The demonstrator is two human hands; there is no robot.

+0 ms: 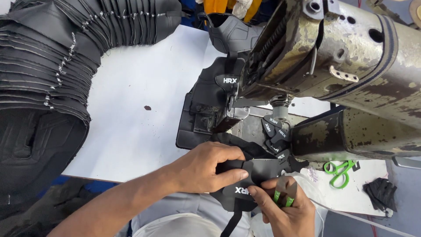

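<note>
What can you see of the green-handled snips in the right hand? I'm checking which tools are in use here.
The green-handled snips are small thread cutters, mostly hidden inside the right hand. Only two bright green handle strips show, side by side between the curled fingers, and a grey metal part above them near the thumb. The tip points toward the black fabric piece that the left hand pinches. Whether the blades are open cannot be told.
</note>
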